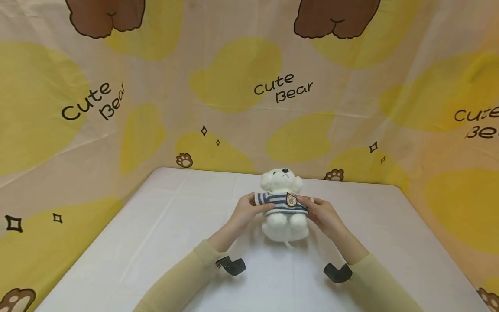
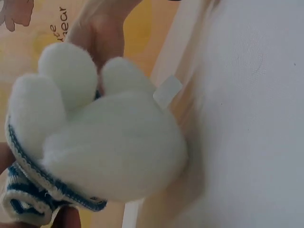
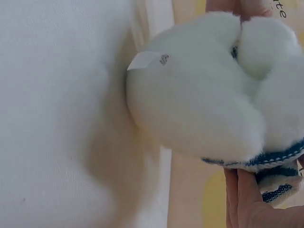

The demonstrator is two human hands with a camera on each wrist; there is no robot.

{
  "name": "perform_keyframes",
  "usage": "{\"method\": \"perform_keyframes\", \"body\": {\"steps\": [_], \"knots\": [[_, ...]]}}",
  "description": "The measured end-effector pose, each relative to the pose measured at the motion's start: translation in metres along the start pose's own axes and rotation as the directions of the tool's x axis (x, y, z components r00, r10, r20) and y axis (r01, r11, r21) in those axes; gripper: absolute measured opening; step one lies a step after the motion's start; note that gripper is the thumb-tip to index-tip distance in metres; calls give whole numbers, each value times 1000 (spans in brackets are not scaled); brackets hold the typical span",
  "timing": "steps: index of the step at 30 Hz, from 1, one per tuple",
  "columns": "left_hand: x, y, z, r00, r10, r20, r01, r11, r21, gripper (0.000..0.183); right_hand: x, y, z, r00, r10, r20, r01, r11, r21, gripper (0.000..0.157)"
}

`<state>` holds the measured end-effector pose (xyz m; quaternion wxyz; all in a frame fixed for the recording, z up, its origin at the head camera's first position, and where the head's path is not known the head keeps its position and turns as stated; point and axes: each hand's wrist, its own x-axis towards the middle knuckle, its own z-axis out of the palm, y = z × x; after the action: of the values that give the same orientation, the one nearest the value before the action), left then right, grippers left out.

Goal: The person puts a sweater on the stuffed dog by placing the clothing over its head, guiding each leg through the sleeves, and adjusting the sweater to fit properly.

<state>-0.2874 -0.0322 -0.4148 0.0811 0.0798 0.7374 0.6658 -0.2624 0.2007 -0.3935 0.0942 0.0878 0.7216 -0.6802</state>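
A white plush toy (image 1: 278,208) with a black nose and a blue-and-white striped sweater is held upright above the table, its face tipped upward. My left hand (image 1: 248,211) grips one side, thumb across the sweater front and fingers behind. On the other side my right hand (image 1: 322,213) holds the sweater with its thumb near the shield-shaped badge (image 1: 291,199). The left wrist view shows the toy's furry underside (image 2: 118,142) and a white tag (image 2: 167,91). From the right wrist, fingers (image 3: 247,194) press beside the striped sleeve (image 3: 280,187); the toy's back is hidden.
A white table (image 1: 187,195) spreads beneath the hands, its far edge meeting a fabric backdrop (image 1: 234,86) printed with yellow patches and "Cute Bear". Fabric walls also flank both sides. Black wrist mounts (image 1: 234,265) stick out from both cuffs.
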Motion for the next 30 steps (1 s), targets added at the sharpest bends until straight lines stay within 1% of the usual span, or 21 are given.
{"method": "perform_keyframes", "body": {"steps": [2,4,7,11,14,16,17,19,20,22,24,25,26,27,30], "knots": [[-3,1,1,1000,14,-25,-13,1000,6,46,-1,1,0,1000,7,14,-7,999,32,80],[-5,2,1,998,29,-54,-29,1000,11,47,-1,2,1,1000,16,22,-17,998,66,80],[-8,3,1,995,56,-81,-56,998,1,51,-2,5,2,1000,21,8,-22,994,107,78],[-10,4,0,990,109,-88,-109,994,7,55,-4,7,5,1000,-10,-24,13,992,128,76],[-13,5,-1,983,151,-101,-146,988,49,53,-6,7,7,998,-34,-47,40,990,134,74],[-14,5,-1,973,196,-124,-182,976,117,51,-8,7,9,997,-35,-63,43,990,133,73],[-15,5,-1,964,223,-143,-200,967,157,51,-8,7,9,997,-37,-68,45,990,132,72],[-16,5,0,943,280,-182,-231,940,250,53,-8,7,9,997,-36,-69,45,990,131,72],[-16,4,0,929,312,-200,-246,923,294,56,-9,8,9,997,-36,-67,44,991,128,73],[-17,4,1,905,360,-227,-264,893,363,61,-8,8,9,998,-33,-62,41,992,121,72],[-18,5,1,892,388,-233,-277,875,397,63,-8,8,9,998,-29,-55,34,993,110,74],[-18,5,1,890,394,-230,-281,870,406,62,-8,8,9,998,-23,-57,28,995,100,75],[-18,5,1,892,392,-224,-280,870,406,59,-8,7,9,998,-15,-60,20,996,89,75],[-19,5,1,900,379,-215,-273,875,399,56,-8,7,9,998,-7,-64,13,997,79,76],[-18,4,1,940,292,-178,-225,921,318,45,-8,5,11,998,7,-66,-4,999,44,80]]}}
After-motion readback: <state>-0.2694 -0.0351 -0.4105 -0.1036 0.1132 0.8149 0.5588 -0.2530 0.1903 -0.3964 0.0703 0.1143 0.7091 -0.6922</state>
